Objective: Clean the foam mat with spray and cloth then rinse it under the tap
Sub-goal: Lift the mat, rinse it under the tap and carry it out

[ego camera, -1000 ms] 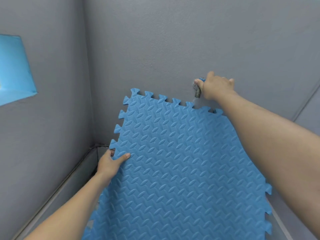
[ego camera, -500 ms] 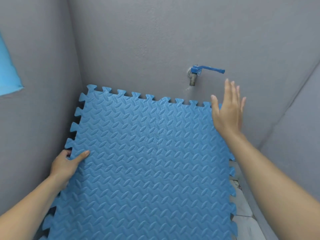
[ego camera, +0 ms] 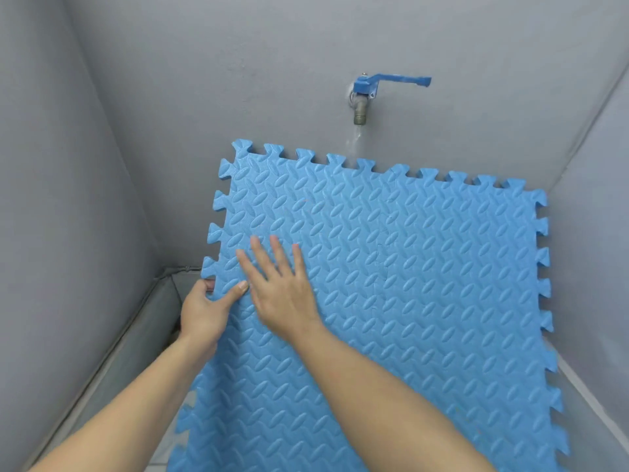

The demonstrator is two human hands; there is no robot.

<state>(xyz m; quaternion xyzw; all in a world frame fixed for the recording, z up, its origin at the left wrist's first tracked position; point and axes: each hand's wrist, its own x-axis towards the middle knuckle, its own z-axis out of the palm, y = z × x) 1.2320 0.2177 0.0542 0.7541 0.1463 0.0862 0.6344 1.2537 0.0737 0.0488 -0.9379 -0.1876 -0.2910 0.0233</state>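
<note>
A blue foam mat (ego camera: 408, 284) with a raised leaf pattern and jigsaw edges stands tilted against the grey wall, its top edge just below the tap (ego camera: 361, 103). The tap has a blue lever pointing right, and a thin stream of water falls from its metal spout behind the mat's top edge. My left hand (ego camera: 204, 311) grips the mat's left edge, thumb on the front face. My right hand (ego camera: 279, 284) lies flat on the mat's left part with fingers spread and straight.
Grey walls (ego camera: 102, 165) close in on the left, back and right, forming a narrow corner. A low grey ledge (ego camera: 136, 335) runs along the left wall's base. Pale floor tile shows at the bottom left of the mat.
My right hand left the tap lever and came down and left onto the mat's face. The lever now points right and water runs. The mat has shifted right in view.
</note>
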